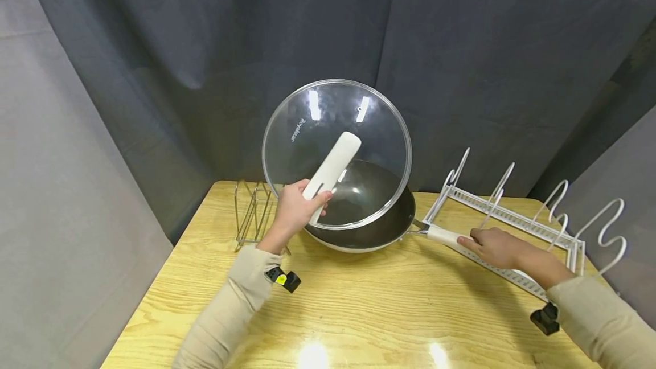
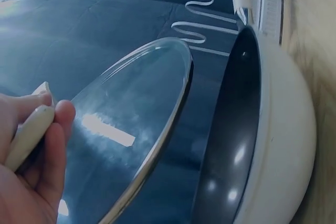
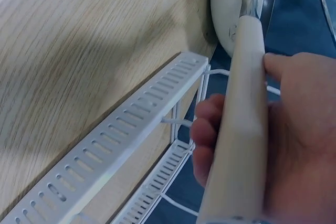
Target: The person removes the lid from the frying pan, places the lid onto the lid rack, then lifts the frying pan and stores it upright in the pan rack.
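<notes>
My left hand [image 1: 299, 208] grips the long white handle [image 1: 335, 164] of a round glass lid [image 1: 318, 124]. The lid is tilted up above a wok [image 1: 359, 241], apart from it in the left wrist view. That wok has a dark inside and a cream outside, and stands on the table. Its pale handle [image 3: 241, 114] points right, and my right hand [image 1: 497, 248] holds it with the fingers curled round, as the right wrist view shows. In the left wrist view, fingers of my left hand [image 2: 47, 156] wrap the lid handle.
A white rack [image 1: 479, 201] with slotted rails and wavy upright wires stands at the right, partly under the wok handle. At the left is a small metal wire rack [image 1: 251, 215], partly behind the left hand. A grey curtain [image 1: 205, 73] hangs behind the wooden table [image 1: 359, 312].
</notes>
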A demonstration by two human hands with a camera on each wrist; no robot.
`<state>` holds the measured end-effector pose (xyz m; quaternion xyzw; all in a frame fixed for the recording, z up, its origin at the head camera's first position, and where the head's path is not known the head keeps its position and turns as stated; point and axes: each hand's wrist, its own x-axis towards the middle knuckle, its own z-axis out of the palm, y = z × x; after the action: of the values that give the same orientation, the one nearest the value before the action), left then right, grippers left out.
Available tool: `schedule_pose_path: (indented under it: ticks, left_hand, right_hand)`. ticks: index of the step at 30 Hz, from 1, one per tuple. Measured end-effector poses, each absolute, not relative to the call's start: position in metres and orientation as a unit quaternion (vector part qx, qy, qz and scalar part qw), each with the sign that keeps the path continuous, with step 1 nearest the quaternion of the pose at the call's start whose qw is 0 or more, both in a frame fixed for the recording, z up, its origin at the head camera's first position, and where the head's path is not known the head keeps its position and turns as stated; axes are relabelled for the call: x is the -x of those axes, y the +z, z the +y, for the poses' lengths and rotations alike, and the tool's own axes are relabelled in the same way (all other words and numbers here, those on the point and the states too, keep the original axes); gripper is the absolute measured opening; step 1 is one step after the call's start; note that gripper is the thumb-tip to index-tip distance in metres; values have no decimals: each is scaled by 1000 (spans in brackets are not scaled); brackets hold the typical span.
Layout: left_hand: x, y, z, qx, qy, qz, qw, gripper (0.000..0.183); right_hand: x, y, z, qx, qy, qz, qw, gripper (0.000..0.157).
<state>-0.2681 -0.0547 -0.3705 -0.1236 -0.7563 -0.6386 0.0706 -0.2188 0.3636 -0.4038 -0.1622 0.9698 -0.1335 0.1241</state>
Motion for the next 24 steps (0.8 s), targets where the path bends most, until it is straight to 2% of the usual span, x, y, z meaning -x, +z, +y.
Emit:
schedule_pose_path:
  ticks: [6,14,24]
  left_hand:
    - [261,-363,-70,124,-614,-769,125,22]
    - [255,-351,-87,115,-617,-761,163,25]
    - [249,-350,-108,74,-566,-787,236,26]
  right_hand:
    - [216,-402,355,166,-118,975,82,33]
    - [217,-395,331,198,-63,976,-58,23]
    - [222,-397,280,245,-80,950,-175,18]
